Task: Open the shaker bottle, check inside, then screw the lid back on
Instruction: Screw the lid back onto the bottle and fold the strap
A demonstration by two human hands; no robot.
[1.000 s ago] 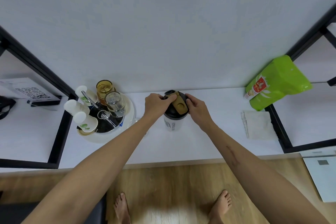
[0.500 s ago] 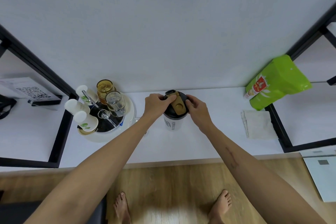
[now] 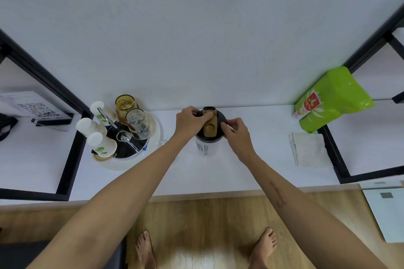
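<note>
The shaker bottle [image 3: 206, 146] stands upright on the white shelf [image 3: 258, 159], its pale body printed with dark lettering. On top sits a black lid [image 3: 220, 117] with a tan flip cap and carry loop [image 3: 209, 125]. My left hand [image 3: 189, 121] grips the lid's left side, fingers curled over the rim and touching the tan cap. My right hand [image 3: 235, 131] pinches the lid's right edge with thumb and fingers. The lid sits on the bottle; its inside is hidden.
A round tray [image 3: 131, 157] at the left carries paper cups [image 3: 101, 144] and two glasses [image 3: 137, 123]. A green pouch [image 3: 332, 99] leans against the wall at the right, with a folded cloth [image 3: 310, 149] in front of it. Black frame posts [image 3: 70, 155] flank the shelf.
The tan cap has turned from slanted to nearly straight toward me, so the lid has rotated. My right hand has slid round to the lid's near right edge.
</note>
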